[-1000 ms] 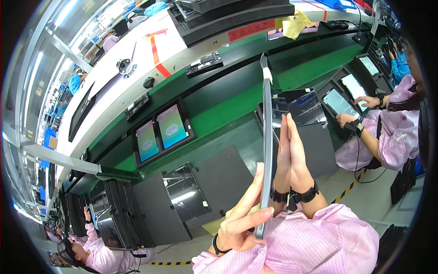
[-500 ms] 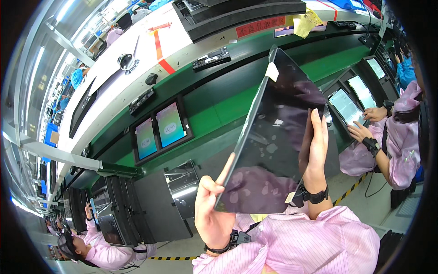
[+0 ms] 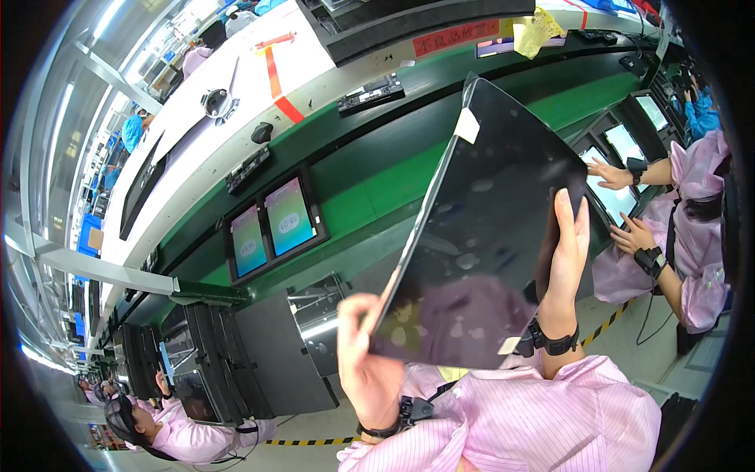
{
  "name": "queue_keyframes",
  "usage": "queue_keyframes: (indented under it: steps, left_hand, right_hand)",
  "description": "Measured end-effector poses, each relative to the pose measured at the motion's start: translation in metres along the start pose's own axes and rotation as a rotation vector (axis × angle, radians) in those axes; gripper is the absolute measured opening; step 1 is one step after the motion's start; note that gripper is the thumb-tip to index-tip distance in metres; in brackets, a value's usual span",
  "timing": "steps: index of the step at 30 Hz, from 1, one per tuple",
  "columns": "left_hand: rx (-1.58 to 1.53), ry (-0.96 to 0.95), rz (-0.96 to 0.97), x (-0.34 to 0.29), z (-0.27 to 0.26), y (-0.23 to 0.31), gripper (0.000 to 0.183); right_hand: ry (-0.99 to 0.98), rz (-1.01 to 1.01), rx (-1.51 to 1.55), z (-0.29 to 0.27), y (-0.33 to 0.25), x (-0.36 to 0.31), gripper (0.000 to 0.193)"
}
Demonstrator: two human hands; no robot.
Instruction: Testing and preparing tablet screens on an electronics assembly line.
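A large black glossy tablet screen (image 3: 480,228) is held up, tilted, in front of my chest. White tabs sit at its upper left and lower right corners, and clear film shows along its left edge. Pale smudges and a pink reflection lie on its face. My left hand (image 3: 368,362) grips the lower left edge, fingertips partly hidden at the rim. On the right edge, my right hand (image 3: 566,256) presses with its fingers fairly straight and upward; its thumb side is hard to make out. Both wrists wear black straps.
Beyond the screen runs a green and black conveyor line carrying a black tray (image 3: 275,228) with two lit tablets. A white bench (image 3: 189,102) curves behind it. A co-worker (image 3: 668,212) handles lit tablets at right; another person (image 3: 173,425) sits at lower left near black panels (image 3: 283,354).
The screen has turned slightly and shifted right, my right hand moving with it. My left hand keeps its hold on the lower left edge. The right co-worker's hands have moved over the tablets.
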State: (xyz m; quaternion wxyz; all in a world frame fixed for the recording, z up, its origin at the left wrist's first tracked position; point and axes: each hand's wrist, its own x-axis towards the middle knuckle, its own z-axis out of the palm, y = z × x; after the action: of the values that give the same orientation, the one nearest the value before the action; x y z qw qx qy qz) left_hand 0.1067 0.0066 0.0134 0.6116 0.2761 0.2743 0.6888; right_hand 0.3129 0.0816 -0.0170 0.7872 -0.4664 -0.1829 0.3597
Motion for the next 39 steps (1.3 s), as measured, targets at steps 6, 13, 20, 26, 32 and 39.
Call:
queue_keyframes:
  steps: [6,13,20,26,32,39]
  left_hand:
    - [0.851,-0.109,0.351,0.046,-0.005,0.016,0.062]
    - [0.419,-0.462,0.502,0.060,0.014,0.010,0.049]
    - [0.391,-0.524,0.542,0.056,0.009,0.011,0.042]
    - [0.434,-0.434,0.529,0.057,0.004,0.008,0.049]
    - [0.567,-0.042,0.332,0.062,-0.023,-0.005,0.027]
    - [0.996,0.424,0.020,0.009,-0.204,-0.060,0.057]
  right_hand:
    - [-0.122,-0.676,-0.251,-0.010,0.015,-0.042,0.073]
    - [-0.918,-1.352,-0.012,-0.013,0.008,-0.041,0.037]
    - [-1.033,-1.413,-0.030,-0.020,0.000,-0.042,0.032]
    - [-1.110,-1.342,-0.057,-0.025,0.003,-0.046,0.032]
    - [-0.811,-1.011,-0.625,-0.017,0.032,-0.064,0.032]
    - [-0.752,0.081,-0.589,0.017,0.170,-0.016,0.019]
